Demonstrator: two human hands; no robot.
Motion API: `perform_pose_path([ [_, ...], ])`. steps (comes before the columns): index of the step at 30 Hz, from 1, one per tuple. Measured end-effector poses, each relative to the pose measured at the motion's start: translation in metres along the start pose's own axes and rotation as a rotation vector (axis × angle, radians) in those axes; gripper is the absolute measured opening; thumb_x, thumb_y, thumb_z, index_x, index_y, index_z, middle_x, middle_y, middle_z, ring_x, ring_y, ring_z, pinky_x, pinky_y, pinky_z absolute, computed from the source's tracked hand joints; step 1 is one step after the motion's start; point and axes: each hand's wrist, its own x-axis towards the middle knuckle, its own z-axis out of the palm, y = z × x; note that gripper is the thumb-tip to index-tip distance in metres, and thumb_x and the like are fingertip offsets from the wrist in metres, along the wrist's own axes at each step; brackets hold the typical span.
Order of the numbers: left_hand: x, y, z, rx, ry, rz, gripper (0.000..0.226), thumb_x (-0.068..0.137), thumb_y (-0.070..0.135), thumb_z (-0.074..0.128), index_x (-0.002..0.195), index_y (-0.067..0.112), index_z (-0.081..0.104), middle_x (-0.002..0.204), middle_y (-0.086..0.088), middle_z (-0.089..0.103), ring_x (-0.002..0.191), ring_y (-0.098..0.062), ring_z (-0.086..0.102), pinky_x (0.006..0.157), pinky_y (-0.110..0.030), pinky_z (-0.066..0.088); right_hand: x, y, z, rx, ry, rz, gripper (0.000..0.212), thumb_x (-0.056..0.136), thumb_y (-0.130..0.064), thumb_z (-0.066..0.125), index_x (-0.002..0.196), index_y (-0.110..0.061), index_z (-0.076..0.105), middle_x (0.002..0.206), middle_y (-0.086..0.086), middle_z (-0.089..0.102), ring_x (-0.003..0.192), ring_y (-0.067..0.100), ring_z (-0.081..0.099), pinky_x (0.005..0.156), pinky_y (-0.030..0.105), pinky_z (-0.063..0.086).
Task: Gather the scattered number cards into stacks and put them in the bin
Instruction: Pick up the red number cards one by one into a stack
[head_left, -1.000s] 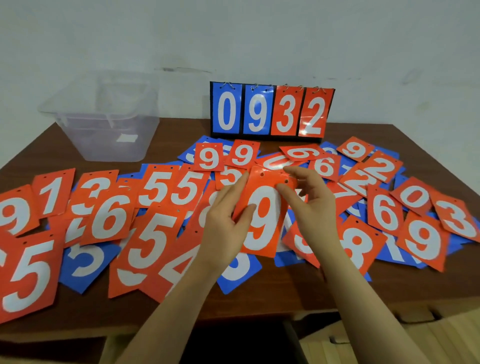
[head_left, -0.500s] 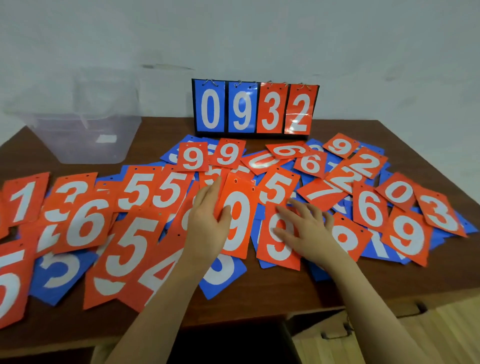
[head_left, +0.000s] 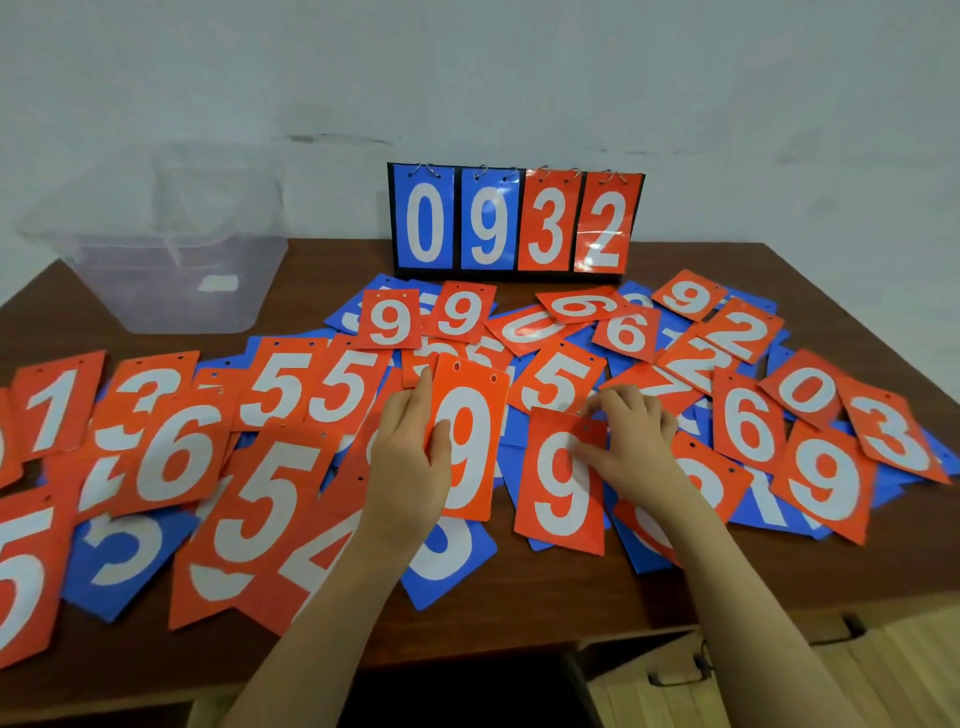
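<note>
Your left hand (head_left: 410, 457) grips one red 9 card (head_left: 470, 441); your right hand (head_left: 631, 441) pinches another card (head_left: 563, 483) mid-frame — peel its top edge up cleanly, then align both.

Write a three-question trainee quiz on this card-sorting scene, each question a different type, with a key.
1. True or false: the clear bin already holds a stack of cards.
2. Multiple choice: the left hand holds a red card showing which digit? A) 5 B) 9 C) 2
3. Fill in: the scoreboard stand at the back of the table reads ____.

Key
1. False. No stack shows through its walls; the cards lie scattered on the table.
2. B. The right hand touches the top of a second red 9 card lying beside it.
3. 0932, the first two digits blue and the last two red.
</note>
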Motion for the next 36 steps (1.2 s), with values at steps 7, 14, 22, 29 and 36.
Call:
perform_pose_path([
  [7,0.006,-0.001,-0.005,0.002,0.019,0.122,0.050,0.095,0.024,0.038,0.144,0.012,0.031,0.134,-0.010,0.046,0.126,-0.021,0.045,0.094,-0.037,0.051,-0.019,-0.034,-0.024,0.671,0.319,-0.129,0.026,0.090,-0.012,0.060,0.108,-0.031,0.057,0.100,-0.022,0.058,0.090,-0.011,0.057,0.070,0.006,0.049],
  [14,0.017,0.025,-0.005,-0.331,-0.088,0.023,0.045,0.097,0.020,0.039,0.136,0.039,0.025,0.127,0.012,0.040,0.117,0.001,0.046,0.077,-0.007,0.048,0.003,-0.065,-0.019,0.841,0.349,-0.132,0.022,0.090,-0.014,0.060,0.103,-0.032,0.059,0.102,-0.017,0.062,0.096,0.006,0.062,0.074,0.017,0.055],
  [22,0.037,0.020,0.018,-0.263,-0.079,-0.066,0.058,0.093,0.019,0.050,0.143,0.028,0.023,0.124,0.010,0.038,0.113,-0.006,0.048,0.077,-0.004,0.048,0.048,-0.050,0.002,0.669,0.336,-0.088,0.025,0.088,-0.022,0.064,0.111,-0.031,0.058,0.104,-0.017,0.057,0.097,0.000,0.055,0.083,0.015,0.046],
  [29,0.062,0.008,0.030,-0.184,-0.054,-0.134,0.058,0.094,0.017,0.050,0.145,0.025,0.024,0.138,0.000,0.037,0.125,-0.014,0.044,0.090,-0.034,0.053,0.098,0.007,0.000,0.041,-0.054,0.350,0.070,0.079,-0.053,0.066,0.136,-0.022,0.042,0.144,0.010,0.029,0.136,0.032,0.023,0.112,0.048,0.018],
  [36,0.070,0.005,0.039,-0.119,-0.039,-0.126,0.058,0.093,0.016,0.050,0.145,0.023,0.025,0.140,-0.003,0.038,0.127,-0.017,0.043,0.094,-0.032,0.050,0.104,0.012,0.006,0.047,-0.064,0.369,0.066,0.074,-0.053,0.072,0.127,-0.023,0.046,0.139,0.008,0.033,0.134,0.030,0.025,0.111,0.047,0.018],
])
